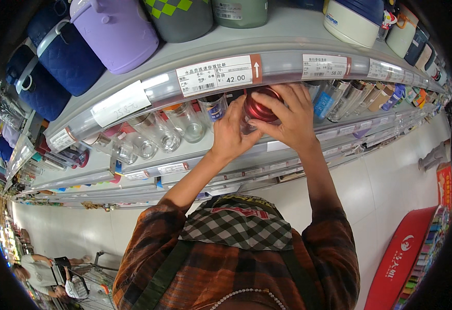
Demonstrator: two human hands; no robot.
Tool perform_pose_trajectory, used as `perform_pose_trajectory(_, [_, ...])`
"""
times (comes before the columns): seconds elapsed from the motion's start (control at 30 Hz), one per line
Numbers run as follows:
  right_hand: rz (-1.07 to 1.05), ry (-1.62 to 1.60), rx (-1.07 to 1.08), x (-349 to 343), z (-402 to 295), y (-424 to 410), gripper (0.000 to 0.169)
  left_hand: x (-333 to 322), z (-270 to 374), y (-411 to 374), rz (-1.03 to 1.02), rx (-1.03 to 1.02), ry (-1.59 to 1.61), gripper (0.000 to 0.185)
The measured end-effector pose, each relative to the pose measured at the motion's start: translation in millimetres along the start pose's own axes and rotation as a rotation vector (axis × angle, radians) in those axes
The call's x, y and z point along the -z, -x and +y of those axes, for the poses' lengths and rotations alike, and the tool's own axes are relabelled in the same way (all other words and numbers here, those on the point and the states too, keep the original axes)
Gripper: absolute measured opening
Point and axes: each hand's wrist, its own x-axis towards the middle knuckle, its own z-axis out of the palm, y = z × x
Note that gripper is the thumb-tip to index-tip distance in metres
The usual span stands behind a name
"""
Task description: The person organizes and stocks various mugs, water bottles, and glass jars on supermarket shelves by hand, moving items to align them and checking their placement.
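Observation:
Just under the edge of the upper shelf, my right hand (288,116) curls over the shiny red lid (264,104) of a clear bottle or jar. My left hand (233,131) holds the same container from the left side, its fingers partly hidden behind the lid. Most of the container's body is covered by my hands. Left of it stand a clear bottle with a blue label (215,108) and a clear glass bottle with an orange lid (189,124). To the right is a bottle with a light blue label (326,101).
Above my hands runs the upper shelf's edge (280,64) with price tags, carrying a purple jug (115,37) and blue jugs. Lower shelves (245,170) curve beneath my forearms. A red display stand (400,259) is at lower right. A person (40,273) is beside a shopping cart (94,286) at lower left.

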Motion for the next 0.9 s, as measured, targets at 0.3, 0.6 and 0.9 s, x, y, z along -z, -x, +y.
perform_pose_trajectory(0.3, [0.151, 0.036, -0.155, -6.7, 4.5, 16.7, 0.055, -2.8, -5.5, 5.3, -0.016, 0.162, 0.041, 0.076])
perform_pose_trajectory(0.6, [0.172, 0.18, -0.245, 3.1, 39.0, 18.1, 0.02, -4.6, -0.4, -4.0, 0.031, 0.228, -0.05, 0.061])
perform_pose_trajectory(0.9, [-0.011, 0.428, -0.081, -15.5, 49.6, -8.4, 0.023, -13.3, 3.9, -8.0, 0.072, 0.217, -0.042, 0.063])
